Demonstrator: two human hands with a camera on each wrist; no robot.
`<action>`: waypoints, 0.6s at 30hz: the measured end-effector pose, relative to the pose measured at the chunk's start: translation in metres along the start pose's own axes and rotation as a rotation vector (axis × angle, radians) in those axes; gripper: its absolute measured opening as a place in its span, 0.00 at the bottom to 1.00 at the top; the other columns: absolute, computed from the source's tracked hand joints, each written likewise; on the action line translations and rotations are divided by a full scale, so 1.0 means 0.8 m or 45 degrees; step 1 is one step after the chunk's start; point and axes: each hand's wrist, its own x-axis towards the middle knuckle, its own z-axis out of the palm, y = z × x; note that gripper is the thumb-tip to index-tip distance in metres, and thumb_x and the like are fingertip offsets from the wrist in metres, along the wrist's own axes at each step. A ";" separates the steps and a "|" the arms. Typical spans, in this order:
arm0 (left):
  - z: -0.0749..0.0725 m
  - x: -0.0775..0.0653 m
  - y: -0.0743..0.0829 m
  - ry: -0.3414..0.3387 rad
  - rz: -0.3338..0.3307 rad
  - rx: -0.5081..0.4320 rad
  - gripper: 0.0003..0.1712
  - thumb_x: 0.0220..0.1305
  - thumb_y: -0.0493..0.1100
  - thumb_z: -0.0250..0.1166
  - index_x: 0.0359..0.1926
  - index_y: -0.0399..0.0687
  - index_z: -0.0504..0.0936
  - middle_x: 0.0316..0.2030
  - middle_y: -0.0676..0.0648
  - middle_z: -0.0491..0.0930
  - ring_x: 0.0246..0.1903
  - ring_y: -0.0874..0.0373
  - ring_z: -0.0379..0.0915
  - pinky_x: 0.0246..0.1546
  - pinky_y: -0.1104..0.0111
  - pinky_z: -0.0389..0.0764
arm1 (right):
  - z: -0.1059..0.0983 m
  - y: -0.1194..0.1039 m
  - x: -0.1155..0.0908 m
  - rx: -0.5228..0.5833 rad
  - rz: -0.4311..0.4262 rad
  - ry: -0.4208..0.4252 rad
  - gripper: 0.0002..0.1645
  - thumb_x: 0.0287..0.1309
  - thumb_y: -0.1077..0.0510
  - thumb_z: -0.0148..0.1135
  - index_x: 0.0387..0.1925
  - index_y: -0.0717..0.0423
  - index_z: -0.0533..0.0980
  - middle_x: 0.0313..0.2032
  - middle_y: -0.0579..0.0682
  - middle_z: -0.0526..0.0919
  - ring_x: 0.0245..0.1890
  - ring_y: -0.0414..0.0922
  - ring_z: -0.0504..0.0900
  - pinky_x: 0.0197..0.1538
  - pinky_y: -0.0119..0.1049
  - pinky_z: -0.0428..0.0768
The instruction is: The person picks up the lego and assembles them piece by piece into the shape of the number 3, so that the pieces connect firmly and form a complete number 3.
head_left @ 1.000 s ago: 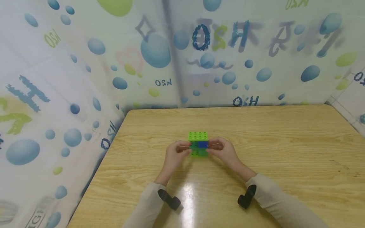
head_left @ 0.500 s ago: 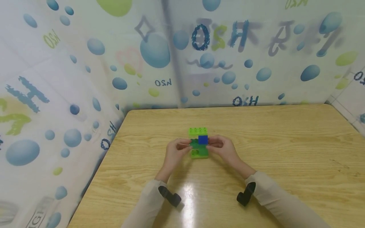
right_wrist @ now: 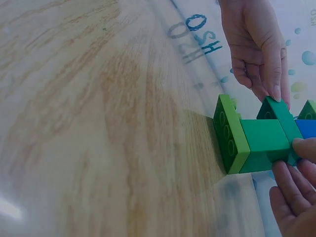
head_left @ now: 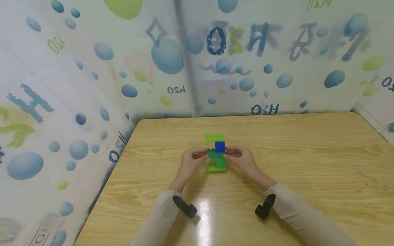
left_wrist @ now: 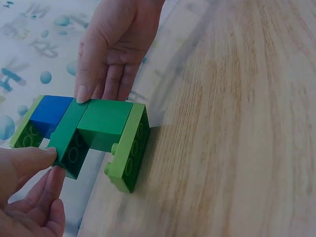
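Observation:
A stack of toy building blocks stands between my hands. Its dark green middle block (head_left: 211, 154) is pinched at the left end by my left hand (head_left: 191, 164) and at the right end by my right hand (head_left: 244, 161). Above it sits a blue block (head_left: 220, 147), topped by a light green block (head_left: 212, 138). Below, a green block (left_wrist: 104, 121) joins the middle block to another light green block (left_wrist: 131, 148), which is close over the table in the left wrist view. The right wrist view shows the thumb of my right hand (right_wrist: 298, 197) on the dark green side.
The wooden table (head_left: 292, 164) stretches out on all sides of the hands. Behind and to the left hangs a pale curtain (head_left: 197, 75) printed with bubbles and letters. A dark wrist camera (head_left: 186, 209) is strapped on each sleeve.
The stack has tipped back in both hands, so less of its studded top and more of its front shows. Both hands have shifted slightly; their hold is the same.

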 end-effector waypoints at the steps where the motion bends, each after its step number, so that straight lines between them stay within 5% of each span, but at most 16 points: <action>1: 0.000 0.001 0.000 -0.005 0.001 0.000 0.12 0.54 0.35 0.66 0.42 0.42 0.83 0.39 0.45 0.81 0.38 0.53 0.77 0.39 0.66 0.77 | 0.000 0.000 0.001 -0.006 -0.004 0.001 0.20 0.52 0.61 0.65 0.46 0.68 0.75 0.40 0.60 0.80 0.39 0.49 0.80 0.42 0.33 0.78; 18: 0.002 0.020 -0.003 -0.002 -0.093 -0.016 0.13 0.55 0.35 0.65 0.44 0.42 0.82 0.42 0.45 0.81 0.40 0.55 0.77 0.41 0.69 0.76 | -0.004 0.004 0.015 -0.083 -0.032 -0.009 0.21 0.51 0.59 0.66 0.46 0.67 0.76 0.37 0.57 0.81 0.36 0.48 0.80 0.40 0.36 0.79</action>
